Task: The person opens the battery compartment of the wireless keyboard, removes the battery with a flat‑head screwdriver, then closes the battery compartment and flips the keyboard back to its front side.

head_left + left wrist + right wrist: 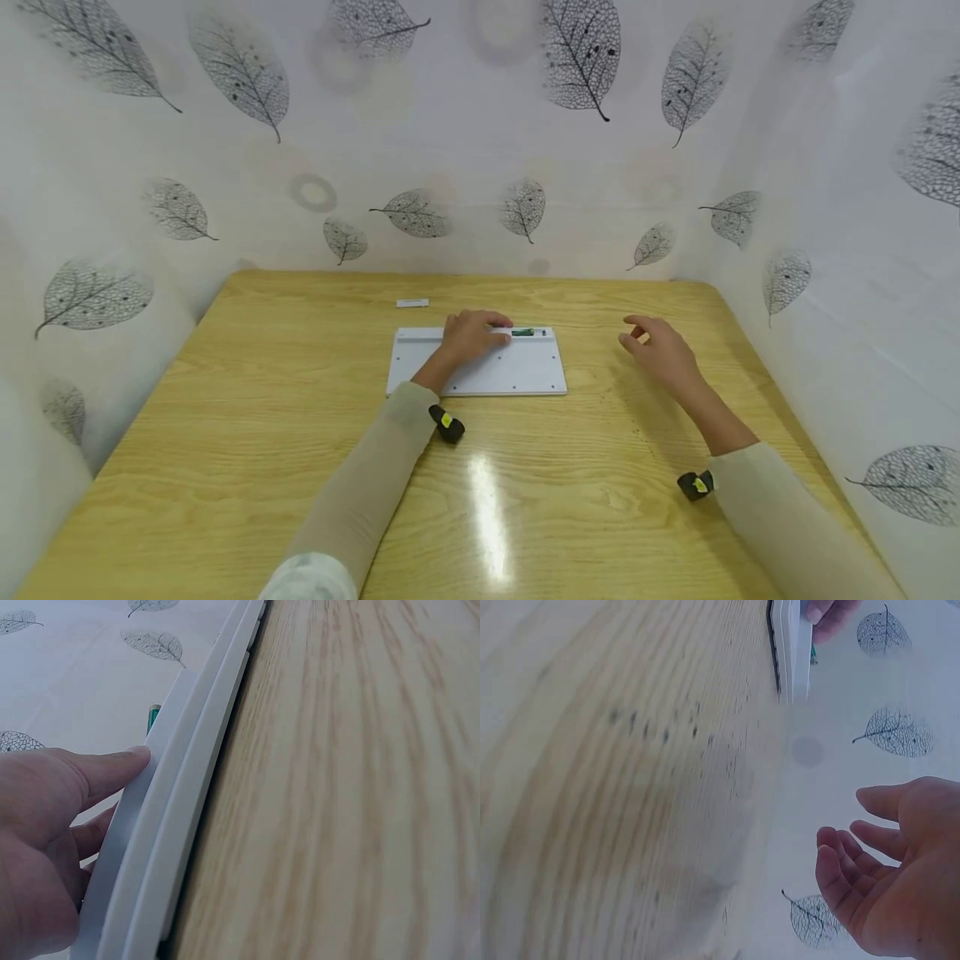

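Note:
A white keyboard [480,367] lies face down on the wooden table, its long battery slot along the far edge. In the slot's right part sits a green battery [522,332]; only its end shows past the raised edge in the left wrist view. My left hand [471,335] grips the far edge near the middle, thumb on the underside and fingers reaching over the edge. To the right of the keyboard, my right hand [660,354] hovers above the table with fingers loosely bent and nothing in them.
A small white strip, like a battery cover [412,303], lies on the table [300,367] behind the keyboard. Pale cloth with a leaf print [465,142] hangs along the table's back and both sides.

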Tool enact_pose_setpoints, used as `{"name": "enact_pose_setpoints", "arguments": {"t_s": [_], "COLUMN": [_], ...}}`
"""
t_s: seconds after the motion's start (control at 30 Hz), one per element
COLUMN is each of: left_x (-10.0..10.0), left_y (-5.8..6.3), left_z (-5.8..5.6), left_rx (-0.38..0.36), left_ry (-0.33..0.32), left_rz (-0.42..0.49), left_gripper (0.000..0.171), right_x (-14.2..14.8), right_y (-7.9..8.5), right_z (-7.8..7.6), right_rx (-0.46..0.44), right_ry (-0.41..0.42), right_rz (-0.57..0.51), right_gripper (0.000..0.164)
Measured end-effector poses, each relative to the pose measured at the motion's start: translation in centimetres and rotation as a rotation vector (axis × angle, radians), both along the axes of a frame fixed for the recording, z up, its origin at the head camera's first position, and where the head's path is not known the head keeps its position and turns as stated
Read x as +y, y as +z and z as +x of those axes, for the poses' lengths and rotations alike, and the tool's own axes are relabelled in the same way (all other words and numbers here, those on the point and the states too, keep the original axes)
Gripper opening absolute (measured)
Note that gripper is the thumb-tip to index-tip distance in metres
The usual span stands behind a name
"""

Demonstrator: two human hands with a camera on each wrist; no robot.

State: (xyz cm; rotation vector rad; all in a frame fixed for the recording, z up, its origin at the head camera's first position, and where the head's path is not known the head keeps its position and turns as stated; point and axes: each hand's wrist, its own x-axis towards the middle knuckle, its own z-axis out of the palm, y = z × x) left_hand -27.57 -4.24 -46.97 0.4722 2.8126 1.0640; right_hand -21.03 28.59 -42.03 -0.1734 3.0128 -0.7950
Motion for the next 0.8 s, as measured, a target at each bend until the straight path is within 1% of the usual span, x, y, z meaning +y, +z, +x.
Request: {"name": "enact_pose_setpoints", "arguments": {"t_s": [0.2, 0.4, 0.6, 0.8], "left_x": [0.0, 0.1, 0.2, 0.1], "left_y": [0.0, -0.2, -0.4, -0.4], "left_z": [0.0, -0.2, -0.3, -0.3], "left_rx": [-0.008, -0.004, 0.001, 0.003], "left_ry": [0.008, 0.009, 0.014, 0.012], "left_rz": [-0.001, -0.018, -0.017, -0.014], "left_gripper": [0.028, 0.028, 0.028, 0.028], "right_x": [-2.3, -4.3, -5.7, -7.1], "right_y": [-1.0, -1.8, -2.6, -2.8], "right_z": [-1.4, -2.3, -2.9, -3.4], "right_rx": [-0.019, -0.047, -0.07, -0.09], "right_ry": [0.032, 0.022, 0.025, 0.045], "right_rz": [-0.075, -0.119, -0.192, -0.253], "right_gripper": [0.052, 0.051, 0.049, 0.048]}}
